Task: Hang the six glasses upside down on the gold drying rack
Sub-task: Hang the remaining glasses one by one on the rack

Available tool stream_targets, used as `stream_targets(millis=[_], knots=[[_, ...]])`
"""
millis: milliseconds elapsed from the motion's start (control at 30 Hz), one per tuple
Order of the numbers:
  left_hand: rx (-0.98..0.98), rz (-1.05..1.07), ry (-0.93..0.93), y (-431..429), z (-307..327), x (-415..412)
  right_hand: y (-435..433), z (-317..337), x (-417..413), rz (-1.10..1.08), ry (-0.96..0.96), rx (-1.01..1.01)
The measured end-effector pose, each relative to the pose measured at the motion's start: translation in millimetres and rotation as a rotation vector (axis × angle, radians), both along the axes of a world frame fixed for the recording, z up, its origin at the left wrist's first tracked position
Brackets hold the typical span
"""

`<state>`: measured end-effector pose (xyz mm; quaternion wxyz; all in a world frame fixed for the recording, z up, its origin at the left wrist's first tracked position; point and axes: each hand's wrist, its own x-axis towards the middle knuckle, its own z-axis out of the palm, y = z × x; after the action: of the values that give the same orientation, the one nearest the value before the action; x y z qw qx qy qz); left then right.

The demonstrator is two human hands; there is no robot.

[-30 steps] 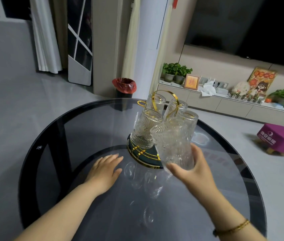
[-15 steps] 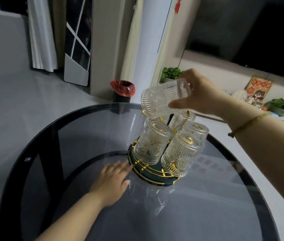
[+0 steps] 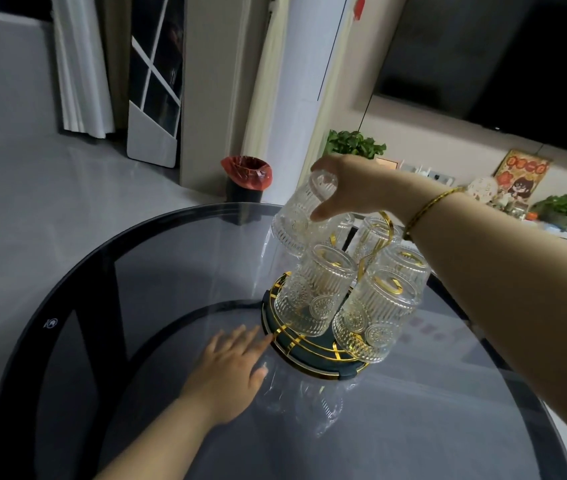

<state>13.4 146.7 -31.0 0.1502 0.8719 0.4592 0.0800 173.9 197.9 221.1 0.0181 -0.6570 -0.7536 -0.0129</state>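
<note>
Up top, our right hand (image 3: 348, 187) reaches across the rack and grips a ribbed glass (image 3: 301, 216) by its base end, fingers curled over the thick bottom and thumb pressed to the side, so the open mouth points down and slightly away from us. We hold it that way because the glass has to drop mouth-first over a prong, and a grip at the base keeps our fingers clear of the rim as it goes down. It hangs at the far left of the gold drying rack (image 3: 313, 344), above the others and not yet seated; whether it touches a prong already, we cannot tell. Our left hand (image 3: 230, 372) lies flat and open on the glass tabletop (image 3: 109, 341), holding nothing, its fingertips touching or just beside the rack's dark round base; we judge it is there to steady the stand against tipping or sliding while weight goes on the far side. On the rack, the nearest two inverted glasses, one at front left (image 3: 313, 292) and one at front right (image 3: 375, 317), lean outward on their gold prongs so they can drain. More inverted glasses crowd behind them around the looped gold handle (image 3: 384, 233), so the one in hand looks to be the last. Past the table, a bin with a red liner (image 3: 246, 176) stands on the floor, well apart.
</note>
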Motion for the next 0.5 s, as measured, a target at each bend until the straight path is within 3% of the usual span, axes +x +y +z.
stream_targets(millis=[233, 500], knots=[[0.004, -0.002, 0.013, 2.6, -3.9, 1.3, 12.8, -27.1, -4.9, 0.039, -0.190, -0.056], [0.001, 0.000, 0.006, 4.3, -6.1, 1.5, 26.8, -41.9, -8.7, 0.074, -0.156, -0.111]])
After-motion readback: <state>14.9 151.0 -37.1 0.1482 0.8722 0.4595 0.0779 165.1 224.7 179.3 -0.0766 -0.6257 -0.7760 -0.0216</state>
